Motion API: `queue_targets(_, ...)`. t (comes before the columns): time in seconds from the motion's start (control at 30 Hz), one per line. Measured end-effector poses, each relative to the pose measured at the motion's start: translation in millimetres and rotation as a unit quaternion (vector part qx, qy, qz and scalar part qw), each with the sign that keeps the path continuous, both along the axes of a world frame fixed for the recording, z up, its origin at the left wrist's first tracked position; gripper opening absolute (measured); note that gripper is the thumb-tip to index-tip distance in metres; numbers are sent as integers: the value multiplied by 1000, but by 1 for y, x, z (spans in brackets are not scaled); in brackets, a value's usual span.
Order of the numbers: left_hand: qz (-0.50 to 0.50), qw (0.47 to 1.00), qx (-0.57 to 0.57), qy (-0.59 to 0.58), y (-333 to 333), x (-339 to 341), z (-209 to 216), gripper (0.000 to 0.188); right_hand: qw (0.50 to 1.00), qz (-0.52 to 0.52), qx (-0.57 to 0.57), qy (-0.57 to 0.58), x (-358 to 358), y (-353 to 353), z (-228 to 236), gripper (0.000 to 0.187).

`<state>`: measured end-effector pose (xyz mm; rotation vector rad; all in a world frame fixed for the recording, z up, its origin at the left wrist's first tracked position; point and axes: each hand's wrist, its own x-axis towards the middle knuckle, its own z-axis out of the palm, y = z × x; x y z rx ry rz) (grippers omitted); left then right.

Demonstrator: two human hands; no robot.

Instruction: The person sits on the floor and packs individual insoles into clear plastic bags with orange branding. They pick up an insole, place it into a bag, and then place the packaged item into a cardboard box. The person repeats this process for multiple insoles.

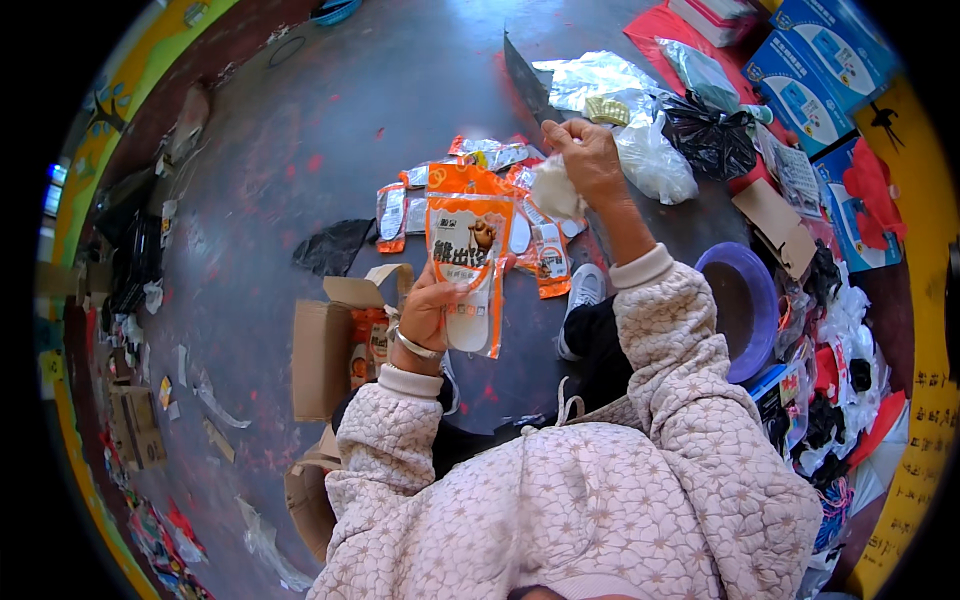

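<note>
My left hand [425, 318] is closed on the lower left edge of an orange and clear insole package [465, 265], held upright before me. A pale insole shape shows through its lower part. Up and to the right, my right hand [592, 160] is raised with thumb and forefinger pressed together. A whitish soft piece [557, 192] hangs under its palm, seemingly held by the curled fingers; its kind is unclear. Beyond the held package, more orange and silver packages [552, 262] lie spread on the floor. An open cardboard box [318, 365] left of my knee contains similar packages.
A purple basin [765, 310] stands to my right. Farther off lie a white plastic bag [655, 165], a black bag [712, 138] and blue boxes [800, 90]. Mixed bags and scraps line the right wall. A black plastic sheet [335, 247] rests on the floor [230, 270].
</note>
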<state>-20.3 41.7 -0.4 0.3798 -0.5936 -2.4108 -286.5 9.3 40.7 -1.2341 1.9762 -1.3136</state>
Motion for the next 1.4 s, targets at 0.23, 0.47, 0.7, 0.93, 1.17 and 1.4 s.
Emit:
queue_targets(0.23,17,999,-22,-34,2,-8,-2,56,965,215,-16,152,50,25,12,36)
queue_targets(0.47,-25,1000,12,2,0,-6,-2,47,984,167,8,69,35,17,0,19)
queue_targets(0.7,-14,989,124,82,5,-13,9,45,957,199,40,-209,21,13,-5,19)
queue_targets(0.93,2,999,18,34,4,-21,0,62,989,128,56,50,20,14,-9,19)
queue_targets(1.17,42,995,88,30,4,-21,-7,50,990,89,29,106,23,11,-5,19)
queue_targets(1.4,22,995,73,59,3,-15,-2,63,989,117,82,41,16,8,-1,20)
